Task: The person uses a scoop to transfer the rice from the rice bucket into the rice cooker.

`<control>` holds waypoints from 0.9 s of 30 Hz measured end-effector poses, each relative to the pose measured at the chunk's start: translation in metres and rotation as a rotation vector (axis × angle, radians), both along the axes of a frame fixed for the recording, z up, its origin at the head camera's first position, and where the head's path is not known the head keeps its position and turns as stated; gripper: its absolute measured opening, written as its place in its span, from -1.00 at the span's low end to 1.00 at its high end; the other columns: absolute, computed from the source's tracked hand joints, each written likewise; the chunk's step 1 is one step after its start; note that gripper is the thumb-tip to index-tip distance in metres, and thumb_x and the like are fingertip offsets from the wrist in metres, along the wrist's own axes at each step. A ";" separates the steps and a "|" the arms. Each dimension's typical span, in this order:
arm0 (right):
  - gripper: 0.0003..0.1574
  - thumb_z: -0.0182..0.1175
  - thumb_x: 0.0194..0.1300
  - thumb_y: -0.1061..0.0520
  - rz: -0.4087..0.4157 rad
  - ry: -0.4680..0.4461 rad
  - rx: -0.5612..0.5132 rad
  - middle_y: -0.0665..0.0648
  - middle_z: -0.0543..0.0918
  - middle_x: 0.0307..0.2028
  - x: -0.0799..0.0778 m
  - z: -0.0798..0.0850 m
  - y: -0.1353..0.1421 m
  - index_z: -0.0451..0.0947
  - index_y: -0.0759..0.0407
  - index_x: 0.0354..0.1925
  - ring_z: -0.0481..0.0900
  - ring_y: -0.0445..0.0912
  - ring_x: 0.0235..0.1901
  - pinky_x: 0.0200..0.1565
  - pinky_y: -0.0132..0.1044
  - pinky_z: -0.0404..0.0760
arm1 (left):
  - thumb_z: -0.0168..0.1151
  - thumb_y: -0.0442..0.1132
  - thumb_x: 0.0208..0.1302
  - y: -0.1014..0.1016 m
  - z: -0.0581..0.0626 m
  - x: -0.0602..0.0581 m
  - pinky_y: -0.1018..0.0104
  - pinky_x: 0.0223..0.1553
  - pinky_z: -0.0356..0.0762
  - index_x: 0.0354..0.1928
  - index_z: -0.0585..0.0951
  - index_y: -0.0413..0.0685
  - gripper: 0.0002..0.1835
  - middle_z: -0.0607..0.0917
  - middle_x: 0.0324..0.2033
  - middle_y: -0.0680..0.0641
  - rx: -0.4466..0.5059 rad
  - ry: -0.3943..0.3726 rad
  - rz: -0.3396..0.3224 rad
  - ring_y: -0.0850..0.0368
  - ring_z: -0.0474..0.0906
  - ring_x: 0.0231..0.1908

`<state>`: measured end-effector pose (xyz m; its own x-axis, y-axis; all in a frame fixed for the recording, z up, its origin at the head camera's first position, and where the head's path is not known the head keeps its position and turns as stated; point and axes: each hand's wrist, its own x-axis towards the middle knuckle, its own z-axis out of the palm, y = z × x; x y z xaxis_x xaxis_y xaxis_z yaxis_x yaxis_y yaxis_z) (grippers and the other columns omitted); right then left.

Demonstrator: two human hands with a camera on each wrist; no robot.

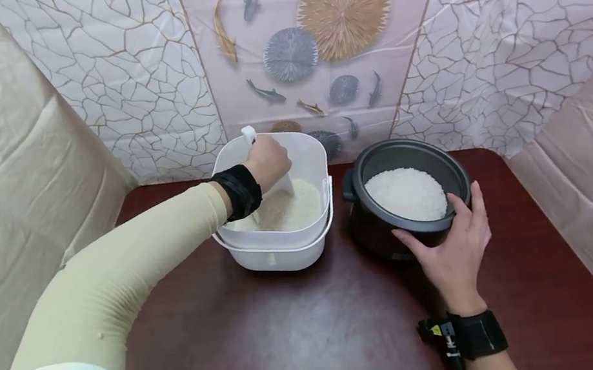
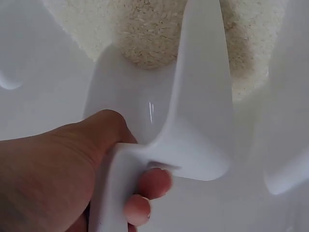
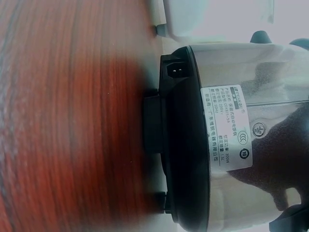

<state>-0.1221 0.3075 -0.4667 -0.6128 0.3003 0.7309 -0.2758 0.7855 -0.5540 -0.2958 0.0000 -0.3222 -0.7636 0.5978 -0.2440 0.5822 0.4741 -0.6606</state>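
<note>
My left hand (image 1: 268,162) grips the handle of a white scoop (image 2: 200,111), thumb over the top and fingertips curled beneath. In the left wrist view the scoop's mouth is dug into raw rice (image 2: 149,29) inside a white bin (image 1: 282,238). At the right, a black rice cooker (image 1: 383,229) holds a mound of white rice (image 1: 408,194) in its grey pot. My right hand (image 1: 454,250) holds the cooker's near right side, thumb against the outside and fingers at the rim. The right wrist view shows the cooker's shiny wall, with a printed label (image 3: 227,128).
A dark red wooden table (image 1: 298,335) bears both vessels, side by side with a narrow gap. A patterned cloth (image 1: 140,60) hangs close behind them, and pale cloth walls rise at left and right. The bin's carrying handle (image 1: 329,226) hangs lowered round its front.
</note>
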 end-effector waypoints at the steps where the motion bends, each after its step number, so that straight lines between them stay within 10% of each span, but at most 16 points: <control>1: 0.45 0.45 -0.11 -0.71 0.000 -0.001 0.002 0.15 0.13 0.64 0.000 0.000 0.000 0.42 0.27 0.39 0.09 0.14 0.59 0.38 0.50 0.02 | 0.24 -0.43 0.43 0.000 0.000 0.001 0.17 -0.22 0.63 -0.15 0.81 0.00 -0.78 0.80 -0.19 -0.02 -0.010 -0.004 0.001 0.13 0.52 -0.33; 20: 0.47 0.45 -0.13 -0.72 0.000 -0.005 0.009 0.19 0.14 0.63 -0.001 0.001 0.002 0.42 0.29 0.37 0.08 0.16 0.59 0.37 0.49 0.03 | 0.21 -0.34 0.50 -0.010 -0.005 0.003 0.10 -0.02 0.53 -0.08 0.81 -0.03 -0.80 0.81 -0.14 -0.05 0.032 -0.130 0.064 0.06 0.67 -0.16; 27: 0.48 0.44 -0.12 -0.73 -0.007 0.000 0.014 0.21 0.14 0.63 -0.001 -0.002 0.002 0.41 0.31 0.37 0.08 0.16 0.59 0.36 0.51 0.04 | 0.07 -0.30 0.53 -0.020 -0.009 0.008 0.01 -0.11 0.66 -0.21 0.76 -0.16 -0.73 0.79 -0.27 -0.12 0.211 -0.292 0.043 0.05 0.57 -0.36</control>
